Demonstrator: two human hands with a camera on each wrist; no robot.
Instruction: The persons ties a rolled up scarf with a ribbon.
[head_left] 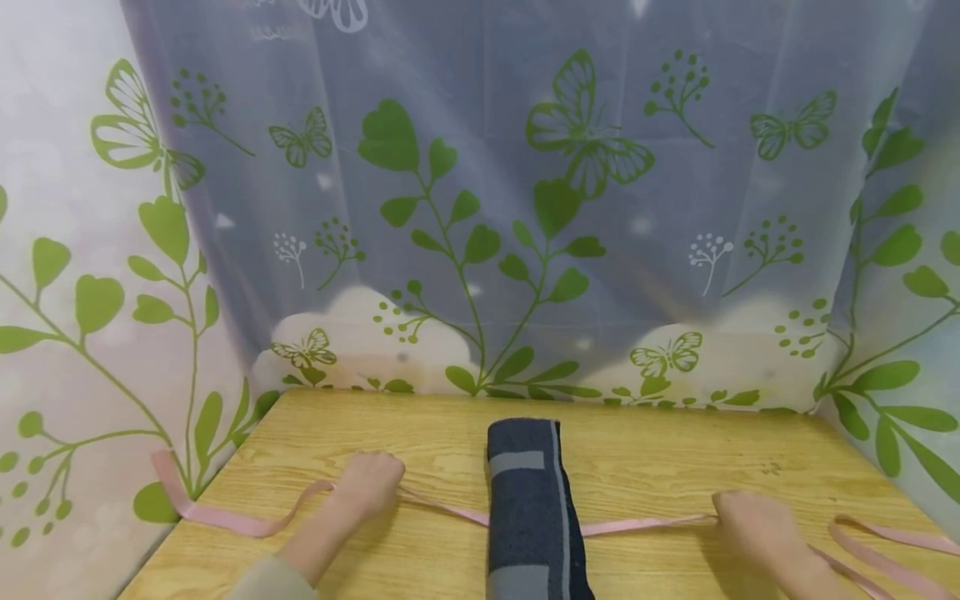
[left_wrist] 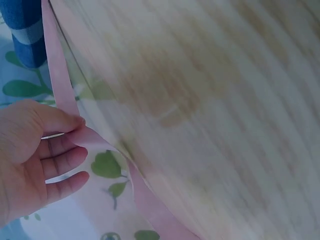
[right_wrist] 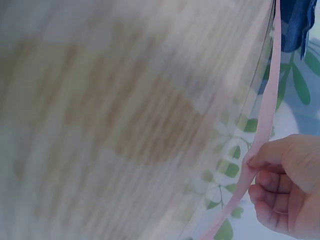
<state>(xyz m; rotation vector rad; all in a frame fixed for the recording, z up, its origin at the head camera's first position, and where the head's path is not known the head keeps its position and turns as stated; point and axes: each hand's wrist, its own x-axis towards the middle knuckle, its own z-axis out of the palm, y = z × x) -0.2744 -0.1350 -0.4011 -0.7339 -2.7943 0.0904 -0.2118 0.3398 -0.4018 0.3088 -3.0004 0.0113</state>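
I see the left hand point(head_left: 369, 485) and the right hand point(head_left: 761, 529) each pinching a pink ribbon point(head_left: 637, 526) between thumb and fingers. Between them it meets both sides of a rolled dark cloth point(head_left: 525, 504) on the wooden table point(head_left: 420, 429); its middle is hidden, so it only seems to run beneath. Loose ribbon trails past each hand.

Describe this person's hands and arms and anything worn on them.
The left hand and right hand are bare, with no gloves or rings showing. A plain, pale greyish-beige sleeve reaches partway down the left forearm; no sleeve shows on the right.
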